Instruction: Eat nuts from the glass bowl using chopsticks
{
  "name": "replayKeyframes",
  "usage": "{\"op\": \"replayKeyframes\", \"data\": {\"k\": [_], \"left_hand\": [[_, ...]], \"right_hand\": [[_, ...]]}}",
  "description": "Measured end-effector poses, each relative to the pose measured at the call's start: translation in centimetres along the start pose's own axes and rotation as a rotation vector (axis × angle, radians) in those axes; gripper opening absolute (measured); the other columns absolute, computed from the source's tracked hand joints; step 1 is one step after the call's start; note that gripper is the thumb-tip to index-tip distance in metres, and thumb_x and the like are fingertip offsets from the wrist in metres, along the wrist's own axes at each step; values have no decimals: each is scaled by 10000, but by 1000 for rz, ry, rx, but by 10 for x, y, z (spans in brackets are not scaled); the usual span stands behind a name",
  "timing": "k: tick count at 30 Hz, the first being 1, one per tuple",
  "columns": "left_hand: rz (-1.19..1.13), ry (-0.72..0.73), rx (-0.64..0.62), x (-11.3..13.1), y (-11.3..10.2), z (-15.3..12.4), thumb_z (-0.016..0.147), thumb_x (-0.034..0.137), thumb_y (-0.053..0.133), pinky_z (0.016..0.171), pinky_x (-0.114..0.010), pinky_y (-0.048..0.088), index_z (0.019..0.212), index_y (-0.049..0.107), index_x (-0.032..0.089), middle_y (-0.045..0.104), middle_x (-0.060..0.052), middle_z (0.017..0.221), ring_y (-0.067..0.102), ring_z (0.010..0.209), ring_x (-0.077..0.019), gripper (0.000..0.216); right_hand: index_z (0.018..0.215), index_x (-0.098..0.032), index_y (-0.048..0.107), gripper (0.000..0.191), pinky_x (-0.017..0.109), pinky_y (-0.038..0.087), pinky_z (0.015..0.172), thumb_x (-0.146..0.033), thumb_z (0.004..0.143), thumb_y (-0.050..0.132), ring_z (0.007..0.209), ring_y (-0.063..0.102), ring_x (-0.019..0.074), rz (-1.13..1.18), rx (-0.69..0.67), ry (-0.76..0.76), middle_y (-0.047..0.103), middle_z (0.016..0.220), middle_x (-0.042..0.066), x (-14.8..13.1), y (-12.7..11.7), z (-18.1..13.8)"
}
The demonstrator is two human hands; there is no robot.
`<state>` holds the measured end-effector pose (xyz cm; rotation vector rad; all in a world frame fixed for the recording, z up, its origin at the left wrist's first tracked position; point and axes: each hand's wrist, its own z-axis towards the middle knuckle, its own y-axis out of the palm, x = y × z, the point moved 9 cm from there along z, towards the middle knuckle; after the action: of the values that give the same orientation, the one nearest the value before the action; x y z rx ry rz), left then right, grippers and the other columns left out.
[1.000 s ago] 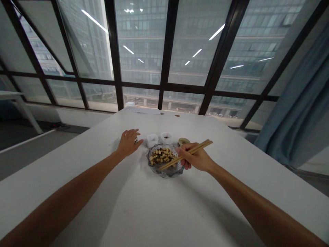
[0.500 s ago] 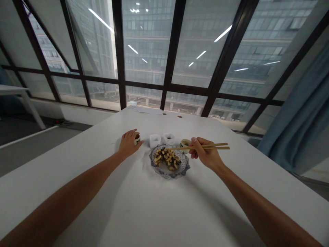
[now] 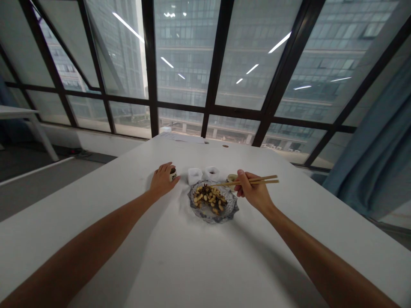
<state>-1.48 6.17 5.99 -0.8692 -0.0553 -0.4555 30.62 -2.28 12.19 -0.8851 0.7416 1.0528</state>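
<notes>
My right hand (image 3: pixel 253 188) is closed around a pair of wooden chopsticks (image 3: pixel 265 179). Their tips reach left into the pile of peanuts and dark pieces (image 3: pixel 210 199) on a scalloped clear glass plate (image 3: pixel 229 209). Over on the left, my left hand (image 3: pixel 162 179) curls round a small cup (image 3: pixel 173 174) with dark lettering and dark contents, standing on the table. Behind the plate are two small white dishes, the left dish (image 3: pixel 194 176) and the right dish (image 3: pixel 212 173), which has something dark inside. A pale green cup (image 3: pixel 231 177) is partly hidden behind the chopsticks and my right hand.
The white table (image 3: pixel 180 256) extends toward large dark-framed windows. Near its far edge lie papers (image 3: pixel 183 137) and a small brown round object (image 3: pixel 225 146). A blue curtain (image 3: pixel 366 149) hangs at the right; another white table (image 3: pixel 19 112) stands at far left.
My right hand has shifted slightly left and the chopsticks' rear ends have moved left and up a little. My left hand stays at the small cup.
</notes>
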Motion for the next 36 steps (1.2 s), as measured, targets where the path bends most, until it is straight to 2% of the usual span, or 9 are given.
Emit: {"op": "replayKeyframes", "data": {"k": [8,15,20,26,32,36], "left_hand": [[-12,8,12,-2,3,0,868,424,630,1055,-499,462,1226,580,210,570,-133,1427,516,1319,-335,420],[-16,0,7,0,1,0,872,419,632,1059,-499,460,1223,581,213,569,-136,1429,513,1322,-330,411],[-27,4,11,0,2,0,861,408,643,1054,-504,466,1212,579,207,575,-141,1418,524,1307,-334,409],[-78,13,41,-4,4,0,861,402,647,1093,-494,452,1215,561,201,574,-143,1399,515,1308,-326,415],[-208,-150,89,-25,9,-1,842,416,668,1053,-468,495,1307,482,197,573,-149,1362,556,1265,-312,547],[-272,-256,79,-40,16,-2,807,452,712,1007,-463,519,1335,453,205,604,-157,1318,624,1173,-294,637]], "right_hand": [[689,-176,628,637,236,423,340,-810,754,611,384,557,136,27,-2,30,633,527,31,11,14,-3],[724,-189,635,555,232,447,352,-727,851,584,400,590,142,-78,-67,-50,646,560,26,12,24,-7],[704,-191,637,567,236,434,327,-739,838,590,370,572,141,-34,-32,-35,640,530,21,6,16,-8],[668,-176,623,626,239,417,305,-798,729,652,340,552,138,116,64,51,635,493,31,11,-2,-5],[683,-173,617,624,227,405,302,-782,637,743,332,526,121,359,183,164,626,481,15,41,-13,-11],[692,-191,602,596,236,402,309,-776,685,714,341,518,124,392,231,146,607,478,-3,47,-12,-22]]}}
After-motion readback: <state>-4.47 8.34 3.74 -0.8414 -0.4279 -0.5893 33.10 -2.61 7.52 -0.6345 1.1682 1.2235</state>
